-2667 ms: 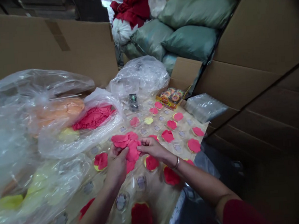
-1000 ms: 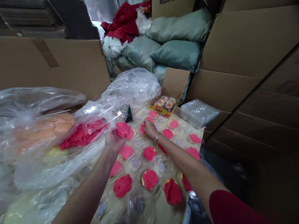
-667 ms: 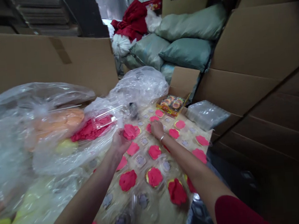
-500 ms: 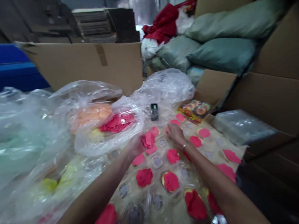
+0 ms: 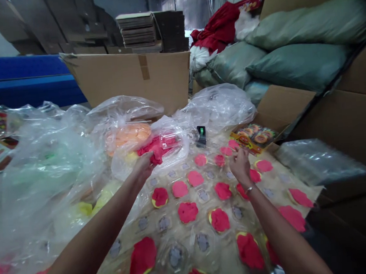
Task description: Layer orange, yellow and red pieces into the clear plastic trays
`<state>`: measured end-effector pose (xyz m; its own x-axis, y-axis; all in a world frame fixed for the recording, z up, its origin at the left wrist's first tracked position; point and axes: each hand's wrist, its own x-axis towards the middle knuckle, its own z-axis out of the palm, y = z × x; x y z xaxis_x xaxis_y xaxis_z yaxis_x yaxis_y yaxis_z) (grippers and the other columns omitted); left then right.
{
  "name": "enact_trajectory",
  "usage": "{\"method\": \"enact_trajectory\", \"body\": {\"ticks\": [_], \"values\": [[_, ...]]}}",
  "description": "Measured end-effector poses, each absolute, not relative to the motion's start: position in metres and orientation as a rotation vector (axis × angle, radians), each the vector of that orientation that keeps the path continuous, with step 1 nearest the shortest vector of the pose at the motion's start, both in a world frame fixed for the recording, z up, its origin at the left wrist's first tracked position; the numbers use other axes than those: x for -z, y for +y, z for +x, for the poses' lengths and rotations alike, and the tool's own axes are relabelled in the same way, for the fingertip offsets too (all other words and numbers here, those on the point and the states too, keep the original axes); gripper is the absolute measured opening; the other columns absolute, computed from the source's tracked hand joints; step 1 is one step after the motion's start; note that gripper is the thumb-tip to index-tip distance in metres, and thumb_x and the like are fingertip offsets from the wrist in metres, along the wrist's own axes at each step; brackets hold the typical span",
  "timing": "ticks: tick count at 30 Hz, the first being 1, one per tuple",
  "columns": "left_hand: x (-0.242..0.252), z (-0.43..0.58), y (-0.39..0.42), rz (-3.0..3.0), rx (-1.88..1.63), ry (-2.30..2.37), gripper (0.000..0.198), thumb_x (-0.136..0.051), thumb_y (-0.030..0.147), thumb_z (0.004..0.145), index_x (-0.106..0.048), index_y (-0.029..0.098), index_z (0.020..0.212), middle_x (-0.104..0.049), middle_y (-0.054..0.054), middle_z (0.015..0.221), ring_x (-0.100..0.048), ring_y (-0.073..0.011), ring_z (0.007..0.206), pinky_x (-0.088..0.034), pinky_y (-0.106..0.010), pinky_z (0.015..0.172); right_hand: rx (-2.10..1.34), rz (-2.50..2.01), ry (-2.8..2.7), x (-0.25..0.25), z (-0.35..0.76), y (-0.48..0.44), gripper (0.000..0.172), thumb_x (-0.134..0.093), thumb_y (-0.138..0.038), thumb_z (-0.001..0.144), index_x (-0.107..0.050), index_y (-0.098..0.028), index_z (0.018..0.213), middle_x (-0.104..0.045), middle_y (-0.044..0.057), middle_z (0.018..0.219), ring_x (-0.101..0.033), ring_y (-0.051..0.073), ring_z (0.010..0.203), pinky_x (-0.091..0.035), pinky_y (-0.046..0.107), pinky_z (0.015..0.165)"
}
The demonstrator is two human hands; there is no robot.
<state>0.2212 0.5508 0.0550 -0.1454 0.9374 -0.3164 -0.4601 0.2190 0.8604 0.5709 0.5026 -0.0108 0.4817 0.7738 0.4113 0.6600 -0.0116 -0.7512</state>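
Observation:
My left hand (image 5: pixel 145 164) is closed on a small stack of soft red pieces (image 5: pixel 157 154), held at the open mouth of a clear plastic bag (image 5: pixel 119 168). More red pieces (image 5: pixel 171 142) lie in that bag. My right hand (image 5: pixel 240 165) is over the far right of the table, its fingers pinched together; whether anything is between them cannot be made out. Close to its fingertips lies a flat red piece (image 5: pixel 226 150). Across the table are clear plastic trays with grey figure-like shapes (image 5: pixel 202 195), and several wavy red pieces with yellow beneath, such as one red piece (image 5: pixel 219 220).
Orange pieces (image 5: pixel 132 134) lie in plastic at the left. A small black device (image 5: pixel 201 135) stands at the back. To the right are a display box of packaged items (image 5: pixel 255 136) and a stack of clear plastic (image 5: pixel 322 160). A large cardboard box (image 5: pixel 113 77) stands behind.
My left hand has moved left from over the table to the bag, still with red pieces in it. My right hand stays near the far right pieces. The camera view has turned left.

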Motion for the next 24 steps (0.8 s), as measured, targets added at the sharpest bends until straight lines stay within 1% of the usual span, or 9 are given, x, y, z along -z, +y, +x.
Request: {"method": "enact_trajectory", "body": {"ticks": [2, 4, 6, 8, 11, 15, 17, 20, 24], "values": [[-0.048, 0.235, 0.527, 0.582, -1.325, 1.156, 0.009, -0.069, 0.014, 0.066, -0.060, 0.015, 0.066, -0.058, 0.002, 0.056, -0.052, -0.0107, 0.051, -0.046, -0.024, 0.054, -0.116, -1.566, -1.301, -0.007, 0.543, 0.485, 0.036, -0.051, -0.027, 0.081, -0.058, -0.014, 0.114, -0.060, 0.015, 0.112, -0.058, 0.023, 0.096, -0.049, 0.037, 0.083], [-0.044, 0.253, 0.502, 0.621, -1.301, 1.125, 0.012, -0.073, 0.017, 0.062, -0.062, 0.015, 0.065, -0.059, 0.003, 0.056, -0.052, -0.0100, 0.051, -0.046, -0.023, 0.055, -0.414, -1.370, -1.495, -0.023, 0.500, 0.471, 0.039, -0.054, -0.036, 0.086, -0.055, -0.016, 0.120, -0.062, 0.010, 0.106, -0.060, 0.018, 0.084, -0.051, 0.032, 0.075], [-0.044, 0.266, 0.482, 0.672, -1.262, 1.060, 0.018, -0.079, 0.020, 0.058, -0.066, 0.014, 0.069, -0.063, 0.001, 0.060, -0.055, -0.0104, 0.054, -0.045, -0.023, 0.056, -0.660, -1.271, -1.601, -0.034, 0.454, 0.465, 0.057, -0.065, -0.042, 0.081, -0.048, -0.018, 0.131, -0.061, 0.009, 0.110, -0.060, 0.015, 0.080, -0.052, 0.030, 0.072], [-0.047, 0.271, 0.469, 0.680, -1.230, 0.990, 0.025, -0.083, 0.023, 0.056, -0.069, 0.013, 0.073, -0.067, -0.001, 0.067, -0.059, -0.0115, 0.060, -0.046, -0.022, 0.059, -0.786, -1.236, -1.600, -0.039, 0.419, 0.465, 0.065, -0.072, -0.042, 0.075, -0.048, -0.018, 0.130, -0.062, 0.008, 0.108, -0.061, 0.015, 0.080, -0.052, 0.030, 0.073], [-0.049, 0.259, 0.460, 0.609, -1.211, 0.930, 0.032, -0.087, 0.025, 0.054, -0.071, 0.013, 0.079, -0.071, -0.003, 0.073, -0.062, -0.0125, 0.065, -0.049, -0.022, 0.062, -0.947, -1.152, -1.558, -0.039, 0.397, 0.471, 0.044, -0.068, -0.034, 0.076, -0.056, -0.017, 0.116, -0.065, 0.003, 0.093, -0.062, 0.014, 0.077, -0.051, 0.027, 0.069], [-0.044, 0.238, 0.451, 0.617, -1.193, 0.888, 0.034, -0.085, 0.015, 0.057, -0.071, 0.013, 0.087, -0.073, -0.004, 0.080, -0.065, -0.0137, 0.068, -0.053, -0.024, 0.067, -1.010, -1.079, -1.512, -0.033, 0.392, 0.475, 0.016, -0.055, -0.020, 0.078, -0.061, -0.017, 0.092, -0.065, 0.000, 0.081, -0.061, 0.012, 0.066, -0.049, 0.024, 0.061], [-0.040, 0.233, 0.455, 0.590, -1.188, 0.919, 0.026, -0.079, 0.008, 0.061, -0.069, 0.012, 0.084, -0.072, -0.004, 0.076, -0.065, -0.0136, 0.064, -0.053, -0.024, 0.065, -0.870, -1.089, -1.553, -0.033, 0.387, 0.474, 0.012, -0.052, -0.018, 0.079, -0.061, -0.017, 0.087, -0.063, 0.001, 0.081, -0.060, 0.012, 0.066, -0.049, 0.024, 0.062], [-0.039, 0.228, 0.482, 0.505, -1.220, 1.034, 0.012, -0.068, 0.001, 0.067, -0.063, 0.011, 0.071, -0.066, -0.003, 0.063, -0.061, -0.0111, 0.056, -0.049, -0.020, 0.058, -0.670, -1.048, -1.687, -0.035, 0.378, 0.473, 0.018, -0.052, -0.018, 0.082, -0.062, -0.018, 0.097, -0.062, 0.005, 0.097, -0.061, 0.012, 0.074, -0.050, 0.026, 0.069], [-0.053, 0.210, 0.539, 0.497, -1.288, 1.079, 0.011, -0.058, 0.004, 0.079, -0.057, 0.013, 0.072, -0.060, 0.000, 0.060, -0.055, -0.0085, 0.052, -0.045, -0.018, 0.055, -0.723, -1.074, -1.677, -0.042, 0.379, 0.474, 0.021, -0.055, -0.023, 0.083, -0.062, -0.019, 0.102, -0.063, 0.006, 0.101, -0.061, 0.013, 0.075, -0.051, 0.027, 0.071]]}}
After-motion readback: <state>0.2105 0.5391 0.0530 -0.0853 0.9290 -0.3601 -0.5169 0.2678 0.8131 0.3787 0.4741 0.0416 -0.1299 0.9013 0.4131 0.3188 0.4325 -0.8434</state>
